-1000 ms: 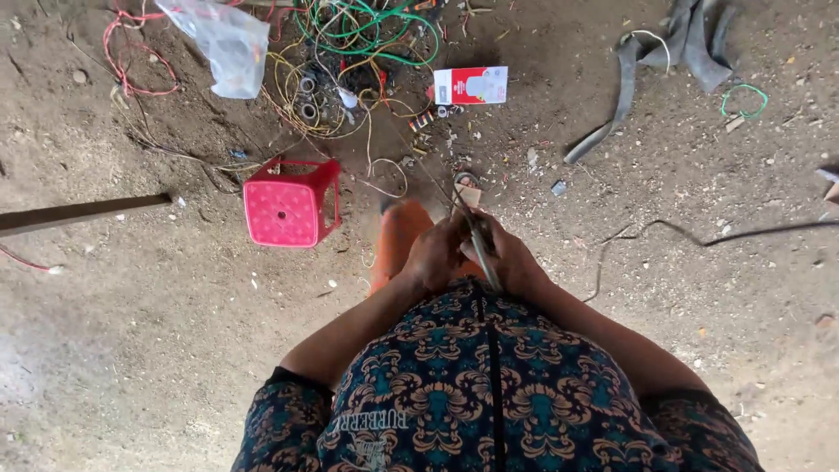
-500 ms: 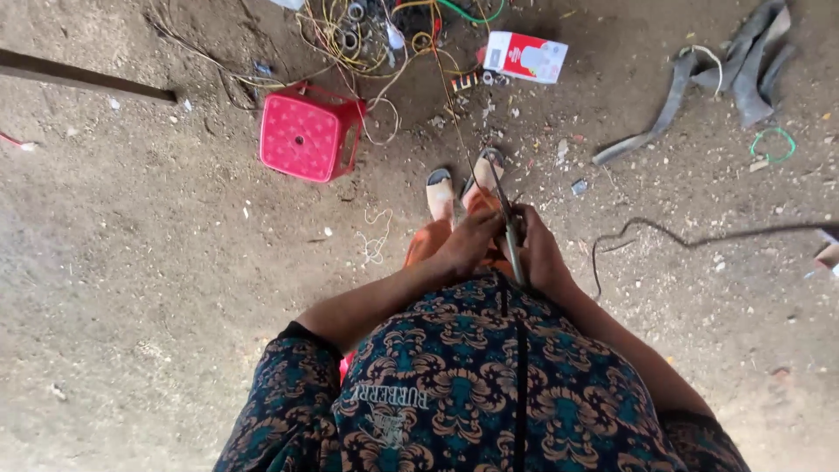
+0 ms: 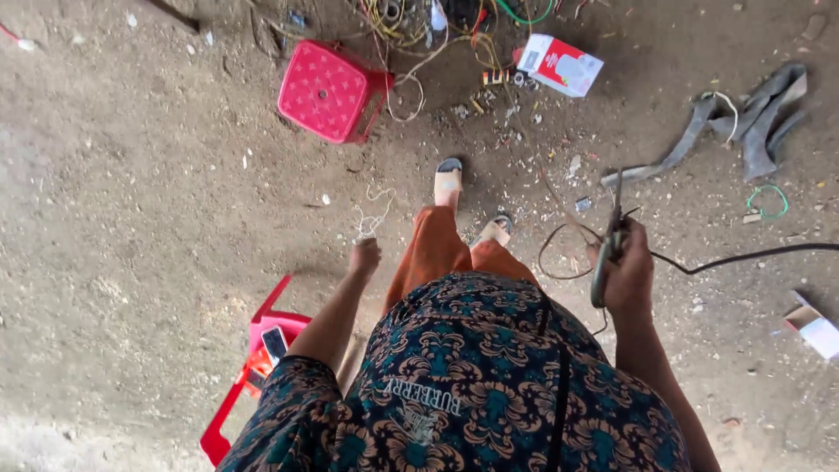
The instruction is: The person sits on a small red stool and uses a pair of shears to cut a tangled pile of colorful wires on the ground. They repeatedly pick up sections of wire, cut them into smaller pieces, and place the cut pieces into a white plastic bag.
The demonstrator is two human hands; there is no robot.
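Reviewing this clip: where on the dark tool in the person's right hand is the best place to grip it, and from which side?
Around its thicker handle end, where the right hand already wraps the dark tool, probably coming from the side away from the body. The thin tip points up toward the floor clutter, and a black cable trails off to the right, so both ends stay free.

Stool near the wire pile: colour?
Pink-red plastic stool, dotted top; head view.

A stool (image 3: 328, 90) stands ahead left, a box (image 3: 562, 64) ahead right, tangled wires (image 3: 419, 22) between them.
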